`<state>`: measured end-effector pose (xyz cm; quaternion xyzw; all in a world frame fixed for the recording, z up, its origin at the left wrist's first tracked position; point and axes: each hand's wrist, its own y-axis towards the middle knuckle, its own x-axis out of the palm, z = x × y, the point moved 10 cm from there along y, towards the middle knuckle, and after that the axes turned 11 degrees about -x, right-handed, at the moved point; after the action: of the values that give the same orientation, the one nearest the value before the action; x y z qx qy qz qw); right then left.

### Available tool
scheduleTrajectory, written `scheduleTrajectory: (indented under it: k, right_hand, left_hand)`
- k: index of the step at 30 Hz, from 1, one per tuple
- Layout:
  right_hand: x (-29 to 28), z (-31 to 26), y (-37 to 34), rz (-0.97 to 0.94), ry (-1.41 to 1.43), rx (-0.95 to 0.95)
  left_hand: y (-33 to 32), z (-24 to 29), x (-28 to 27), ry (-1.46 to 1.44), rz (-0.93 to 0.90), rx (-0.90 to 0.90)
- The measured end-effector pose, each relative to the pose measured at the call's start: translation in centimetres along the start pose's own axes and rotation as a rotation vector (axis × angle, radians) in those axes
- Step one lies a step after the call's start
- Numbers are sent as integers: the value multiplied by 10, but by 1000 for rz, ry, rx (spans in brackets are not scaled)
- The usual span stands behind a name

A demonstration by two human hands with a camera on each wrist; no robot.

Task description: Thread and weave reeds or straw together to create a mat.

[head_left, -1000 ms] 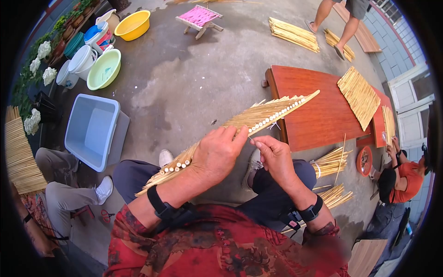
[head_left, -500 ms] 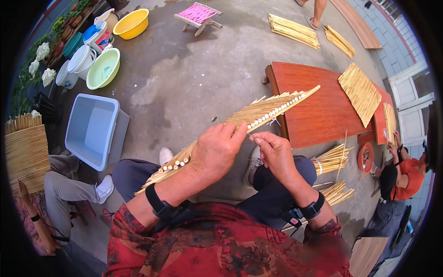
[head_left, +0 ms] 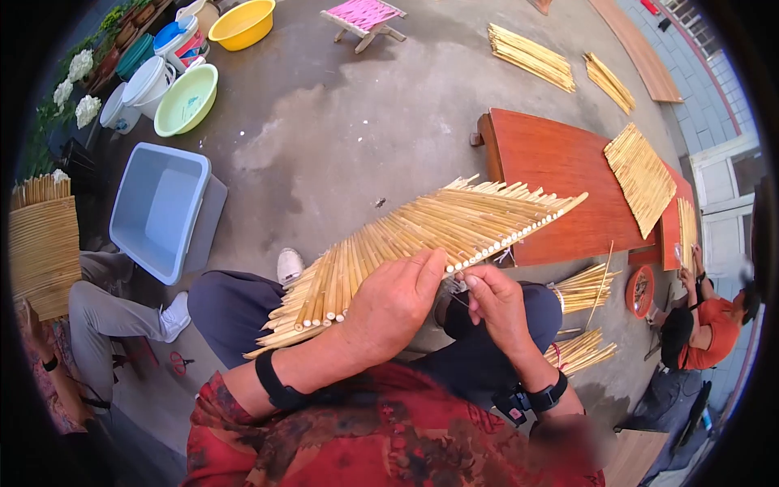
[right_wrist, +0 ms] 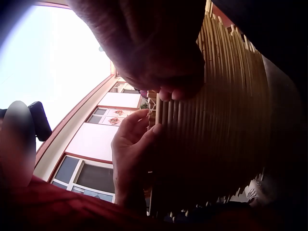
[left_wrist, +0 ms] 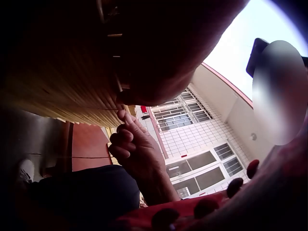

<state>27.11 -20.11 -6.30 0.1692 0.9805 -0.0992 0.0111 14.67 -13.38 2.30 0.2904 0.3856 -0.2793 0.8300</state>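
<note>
A mat of straw-coloured stalks (head_left: 381,247) slants across my lap, its cut white ends along the near edge. My left hand (head_left: 393,304) grips that edge near its middle, thumb and fingers on either side; the right wrist view shows the thumb on the stalks (right_wrist: 183,125). Close beside it, my right hand (head_left: 497,304) pinches a thin dark thread (head_left: 458,300) at the stalk ends. In the left wrist view my right hand (left_wrist: 139,149) has fingertips together at the mat's edge, with a thread (left_wrist: 86,157) stretched below. The mat hides part of my left fingers.
A red-brown table (head_left: 552,187) bears another stalk mat (head_left: 641,183). Stalk bundles (head_left: 586,288) lie by my right knee. A blue-grey tub (head_left: 166,215) stands left, a red bowl (head_left: 639,292) right. People sit at both sides, one in an orange shirt (head_left: 710,325).
The mat has tipped so that more of its upper face shows, and both hands have shifted slightly down and right with it. The walking person at the back has left the view.
</note>
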Motion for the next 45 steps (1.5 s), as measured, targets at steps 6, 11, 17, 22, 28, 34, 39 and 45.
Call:
scheduleTrajectory:
  k: [6,11,17,22,28,34,39,45]
  right_hand:
    - [4,6,-25,-4,5,116]
    - [8,5,-30,29,47,148]
    - [11,4,-30,35,38,188]
    - [13,3,-25,39,99,183]
    - [13,-7,-5,18,134,103]
    - [15,1,-1,-57,87,176]
    - [18,7,4,-18,235,164]
    - [19,3,9,-21,162,148]
  left_hand:
    - [-12,5,12,86,-265,59]
    - [-11,4,9,28,-279,121]
    - [-8,4,5,29,-297,117]
    - [-4,12,3,92,-210,197]
    - [12,14,4,165,-102,227]
    - [13,7,5,83,-114,180]
    - [19,3,1,64,-78,180]
    - [19,2,5,77,-77,211]
